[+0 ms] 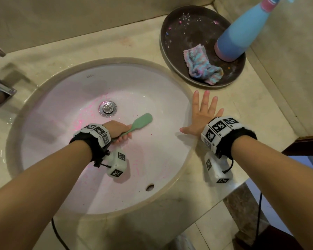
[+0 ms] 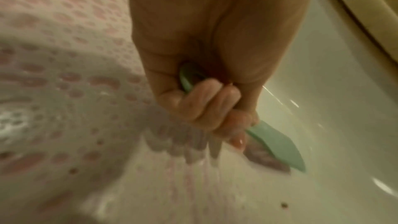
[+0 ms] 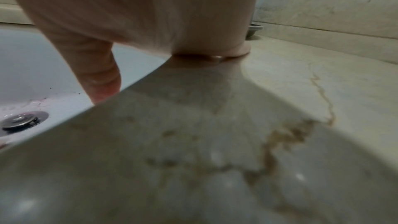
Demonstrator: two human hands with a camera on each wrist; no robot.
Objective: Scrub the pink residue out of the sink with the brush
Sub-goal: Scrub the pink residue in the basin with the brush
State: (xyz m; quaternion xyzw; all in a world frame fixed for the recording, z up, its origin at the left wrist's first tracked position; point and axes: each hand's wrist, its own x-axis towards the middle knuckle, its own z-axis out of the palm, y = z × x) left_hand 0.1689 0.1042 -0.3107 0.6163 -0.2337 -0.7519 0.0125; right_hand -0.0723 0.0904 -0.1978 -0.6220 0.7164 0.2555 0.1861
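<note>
The left hand (image 1: 118,129) is inside the sink (image 1: 137,83), fingers curled tightly around the handle of the green brush (image 1: 139,123). The brush head lies just on the near right side of the drain (image 1: 107,108), bristles down against the basin wall. Pink residue (image 1: 79,121) speckles the basin to the near left of the drain, with fainter specks nearer the overflow hole (image 1: 150,187). The right hand (image 1: 202,114) lies flat on the table (image 1: 242,112), fingers straight and spread, holding nothing; its thumb reaches over the sink rim, right of the drain. Farther right of the drain and behind it, a dark tray (image 1: 175,29) carries a striped cloth (image 1: 201,64) and a blue bottle (image 1: 242,35). A faucet (image 1: 0,91) stands left of the drain.
</note>
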